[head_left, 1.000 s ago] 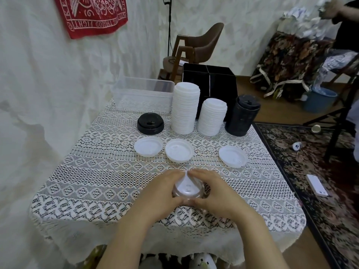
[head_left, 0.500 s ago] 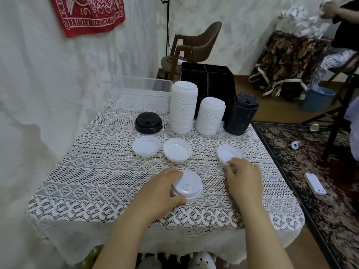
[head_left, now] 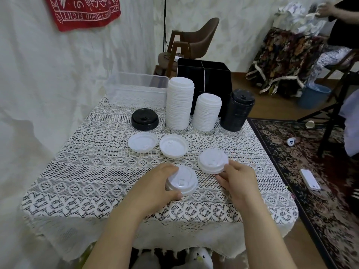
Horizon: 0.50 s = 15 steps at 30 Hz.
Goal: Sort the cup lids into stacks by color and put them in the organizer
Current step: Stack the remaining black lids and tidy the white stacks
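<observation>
Head view: left hand [head_left: 155, 188] grips a white lid [head_left: 183, 183] on the table [head_left: 97, 171]; right hand [head_left: 238, 178] pinches another lid [head_left: 212, 160] (white too) beside it, organizer [head_left: 206, 78] behind.

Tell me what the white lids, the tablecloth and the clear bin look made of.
White lids: likely thin moulded plastic, smooth with a slight sheen and crisp pressed rims. Tablecloth: seemingly woven lace fabric, matte, with an openwork pattern. Clear bin: probably rigid plastic, see-through and slightly frosted.
</observation>
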Each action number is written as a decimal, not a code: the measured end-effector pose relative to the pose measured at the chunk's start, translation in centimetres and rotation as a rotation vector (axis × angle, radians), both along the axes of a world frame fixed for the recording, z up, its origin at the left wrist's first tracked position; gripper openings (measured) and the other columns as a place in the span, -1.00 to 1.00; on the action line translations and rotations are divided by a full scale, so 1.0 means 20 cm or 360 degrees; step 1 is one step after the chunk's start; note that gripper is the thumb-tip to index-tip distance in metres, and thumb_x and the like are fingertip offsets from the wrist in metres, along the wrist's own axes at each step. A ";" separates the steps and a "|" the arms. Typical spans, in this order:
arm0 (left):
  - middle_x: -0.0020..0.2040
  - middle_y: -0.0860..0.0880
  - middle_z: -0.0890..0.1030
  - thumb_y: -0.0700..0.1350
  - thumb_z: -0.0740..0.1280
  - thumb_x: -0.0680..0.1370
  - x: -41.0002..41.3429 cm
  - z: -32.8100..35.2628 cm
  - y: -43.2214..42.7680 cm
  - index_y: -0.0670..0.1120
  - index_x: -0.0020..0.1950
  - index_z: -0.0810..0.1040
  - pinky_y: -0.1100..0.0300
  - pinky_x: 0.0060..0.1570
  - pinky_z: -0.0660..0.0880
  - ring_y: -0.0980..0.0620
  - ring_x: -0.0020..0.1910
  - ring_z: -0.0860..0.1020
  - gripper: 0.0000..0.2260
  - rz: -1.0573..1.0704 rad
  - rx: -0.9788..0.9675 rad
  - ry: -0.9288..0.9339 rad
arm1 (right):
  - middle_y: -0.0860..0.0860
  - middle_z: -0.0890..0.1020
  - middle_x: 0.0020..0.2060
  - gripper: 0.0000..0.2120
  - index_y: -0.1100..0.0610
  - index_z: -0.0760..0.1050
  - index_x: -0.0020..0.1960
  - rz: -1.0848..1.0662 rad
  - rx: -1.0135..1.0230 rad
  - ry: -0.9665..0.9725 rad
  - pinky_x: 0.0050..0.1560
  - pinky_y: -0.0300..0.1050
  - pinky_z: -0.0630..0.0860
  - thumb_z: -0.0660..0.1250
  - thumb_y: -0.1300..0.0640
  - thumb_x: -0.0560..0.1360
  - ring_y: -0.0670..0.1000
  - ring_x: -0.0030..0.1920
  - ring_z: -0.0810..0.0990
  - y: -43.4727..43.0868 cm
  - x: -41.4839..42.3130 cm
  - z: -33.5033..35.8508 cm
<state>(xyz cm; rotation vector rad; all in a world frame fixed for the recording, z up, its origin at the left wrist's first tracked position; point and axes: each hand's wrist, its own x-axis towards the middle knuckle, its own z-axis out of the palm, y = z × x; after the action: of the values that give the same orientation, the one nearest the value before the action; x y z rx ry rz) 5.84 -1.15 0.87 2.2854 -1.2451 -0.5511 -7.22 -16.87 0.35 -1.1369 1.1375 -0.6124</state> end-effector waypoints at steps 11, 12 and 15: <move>0.52 0.20 0.17 0.03 0.49 0.44 -0.01 0.01 0.01 0.11 0.55 0.14 0.15 0.42 0.13 0.16 0.46 0.21 -0.22 0.0025 0.0001 0.0086 | 0.00 0.31 0.48 -0.24 0.03 0.16 0.55 0.0728 -0.1215 0.0762 0.47 0.12 0.21 0.44 0.00 0.46 0.06 0.46 0.27 -0.04 0.01 -0.09; 0.53 0.19 0.16 0.03 0.49 0.43 -0.01 0.01 0.01 0.11 0.55 0.13 0.14 0.43 0.11 0.16 0.47 0.19 -0.21 0.0026 -0.0002 0.0096 | 0.01 0.34 0.46 -0.23 0.04 0.17 0.54 0.0748 -0.1262 0.0809 0.46 0.13 0.22 0.45 -0.03 0.44 0.07 0.44 0.29 -0.04 0.02 -0.10; 0.53 0.17 0.18 0.03 0.50 0.42 0.01 0.00 0.02 0.13 0.56 0.09 0.13 0.44 0.11 0.15 0.48 0.18 -0.17 0.0048 0.0000 0.0132 | 0.01 0.39 0.41 -0.25 0.02 0.23 0.51 0.0708 -0.1299 0.0816 0.41 0.10 0.26 0.47 -0.06 0.42 0.07 0.39 0.30 -0.05 0.03 -0.11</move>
<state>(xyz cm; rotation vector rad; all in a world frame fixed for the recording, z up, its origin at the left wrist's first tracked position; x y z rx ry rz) 6.00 -0.82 0.85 2.2541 -1.1695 -0.6283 -6.56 -17.96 -1.91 -2.2750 1.0089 -0.4425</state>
